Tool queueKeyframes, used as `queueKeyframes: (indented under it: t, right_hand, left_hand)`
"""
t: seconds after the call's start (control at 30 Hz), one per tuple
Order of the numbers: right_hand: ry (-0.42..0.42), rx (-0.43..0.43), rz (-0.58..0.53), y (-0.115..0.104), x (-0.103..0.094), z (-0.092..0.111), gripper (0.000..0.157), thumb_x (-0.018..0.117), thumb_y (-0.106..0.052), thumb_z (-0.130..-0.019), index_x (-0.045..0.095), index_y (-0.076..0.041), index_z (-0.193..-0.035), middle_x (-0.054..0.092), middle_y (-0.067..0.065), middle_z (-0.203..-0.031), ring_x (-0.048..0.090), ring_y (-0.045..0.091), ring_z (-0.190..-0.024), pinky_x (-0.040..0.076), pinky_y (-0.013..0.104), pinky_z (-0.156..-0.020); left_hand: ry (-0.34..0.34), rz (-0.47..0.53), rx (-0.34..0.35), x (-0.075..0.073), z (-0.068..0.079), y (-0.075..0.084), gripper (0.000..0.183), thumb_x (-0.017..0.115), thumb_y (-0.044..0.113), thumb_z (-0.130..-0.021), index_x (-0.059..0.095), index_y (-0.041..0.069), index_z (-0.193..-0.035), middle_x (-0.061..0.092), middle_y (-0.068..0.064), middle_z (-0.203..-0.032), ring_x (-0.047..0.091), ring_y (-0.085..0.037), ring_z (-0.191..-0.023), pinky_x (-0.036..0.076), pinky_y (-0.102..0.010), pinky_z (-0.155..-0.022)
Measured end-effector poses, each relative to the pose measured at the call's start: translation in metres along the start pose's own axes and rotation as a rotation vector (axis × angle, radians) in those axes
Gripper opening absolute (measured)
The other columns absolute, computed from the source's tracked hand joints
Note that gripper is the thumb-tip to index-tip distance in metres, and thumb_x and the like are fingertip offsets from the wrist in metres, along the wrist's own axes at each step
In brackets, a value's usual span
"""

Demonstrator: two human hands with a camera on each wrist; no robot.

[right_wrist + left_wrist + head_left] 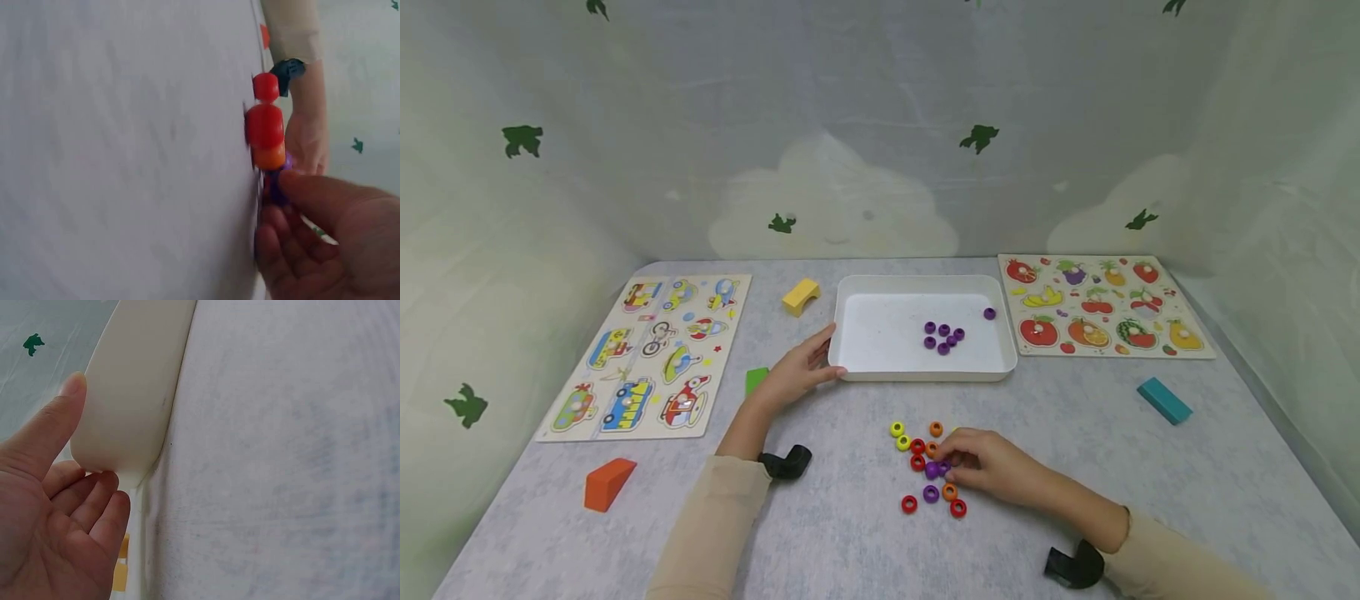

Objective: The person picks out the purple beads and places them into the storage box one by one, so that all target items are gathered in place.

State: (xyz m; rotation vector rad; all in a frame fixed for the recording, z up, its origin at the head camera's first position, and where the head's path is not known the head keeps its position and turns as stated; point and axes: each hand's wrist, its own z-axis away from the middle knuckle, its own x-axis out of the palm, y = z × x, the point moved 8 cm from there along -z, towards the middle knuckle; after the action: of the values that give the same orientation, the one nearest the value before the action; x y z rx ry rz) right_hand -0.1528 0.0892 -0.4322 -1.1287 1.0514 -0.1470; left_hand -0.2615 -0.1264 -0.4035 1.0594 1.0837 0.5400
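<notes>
Well, seven purple beads (one apart) in one tray

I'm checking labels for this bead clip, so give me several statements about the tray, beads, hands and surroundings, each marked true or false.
1. The left hand touches the white tray at its near left corner. True.
2. Only yellow beads lie in the tray. False: those in it are purple beads.
3. The right hand has thumb and fingertips at a purple bead. True.
4. Right of the tray lies a vehicle puzzle. False: a fruit puzzle lies there.
5. A yellow block lies left of the tray. True.
</notes>
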Motion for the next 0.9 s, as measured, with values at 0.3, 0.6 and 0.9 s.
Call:
queueKeyframes:
  t: [0.3, 0.6, 0.9]
  right_hand:
    - [0.232, -0.031, -0.042, -0.033, -0.065, -0.022, 0.020, 0.058, -0.006, -0.076, 0.058, -0.009, -0.096, 0.055, 0.000, -0.090, 0.052, 0.012, -0.078, 0.046, 0.026, -0.071]
    - [0.430, 0.082, 0.020, 0.041, -0.120, -0.079, 0.026, 0.057, -0.016, -0.078, 0.056, -0.006, -0.102, 0.055, 0.004, -0.097, 0.052, 0.012, -0.084, 0.045, 0.026, -0.075]
    - [0.388, 0.372, 0.057, 0.089, -0.132, -0.109, 0.023, 0.054, -0.013, -0.080, 0.054, -0.011, -0.103, 0.052, 0.001, -0.100, 0.048, 0.015, -0.091, 0.042, 0.029, -0.079]
  left_hand:
    - [-0.003, 0.010, 0.004, 0.000, 0.000, 0.000, 0.077, 0.062, 0.019, -0.074, 0.013, 0.007, -0.133, 0.010, -0.006, -0.136, 0.017, -0.018, -0.121, 0.020, -0.031, -0.098]
    - [-0.005, 0.016, -0.001, 0.000, 0.000, 0.000, 0.077, 0.062, 0.019, -0.074, 0.013, 0.007, -0.133, 0.010, -0.006, -0.136, 0.017, -0.019, -0.121, 0.020, -0.031, -0.098]
    - [-0.006, 0.017, 0.002, 0.001, 0.000, -0.001, 0.077, 0.062, 0.018, -0.074, 0.012, 0.007, -0.133, 0.009, -0.006, -0.136, 0.017, -0.018, -0.121, 0.020, -0.031, -0.098]
